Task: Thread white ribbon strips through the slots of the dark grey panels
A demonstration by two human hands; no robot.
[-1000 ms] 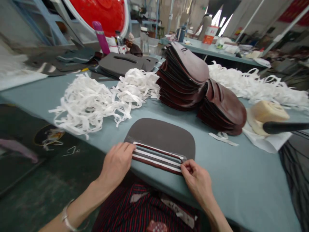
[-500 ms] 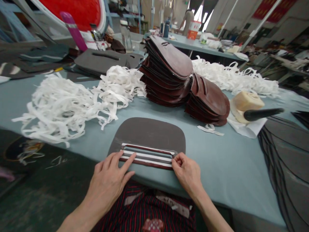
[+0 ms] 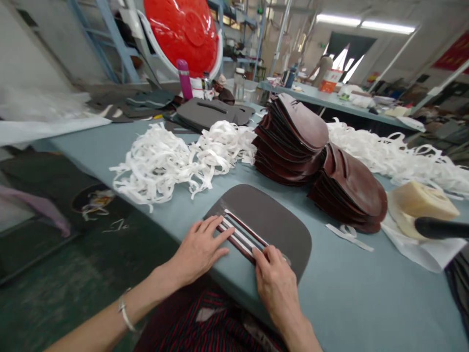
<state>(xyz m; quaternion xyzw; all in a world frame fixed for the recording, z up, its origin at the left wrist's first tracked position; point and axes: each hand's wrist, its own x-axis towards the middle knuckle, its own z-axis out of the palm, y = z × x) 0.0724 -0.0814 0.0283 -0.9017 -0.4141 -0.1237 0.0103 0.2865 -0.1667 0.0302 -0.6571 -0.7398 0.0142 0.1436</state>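
A dark grey rounded leather panel lies flat near the front edge of the blue-grey table. Its near side carries maroon strips with white tape lines. My left hand rests flat on the left end of those strips, fingers stretched out. My right hand presses on the strips' right end with fingers curled downward; whether it pinches anything is hidden.
Two leaning stacks of maroon leather panels stand behind. Heaps of white tape strips lie to the left and far right. A cream foam block with a black handle sits at right. Grey panels and a pink bottle lie far back.
The view swung, so the panel now lies at an angle. My right hand slid inward along the strips toward my left hand, which stays flat on the left end.
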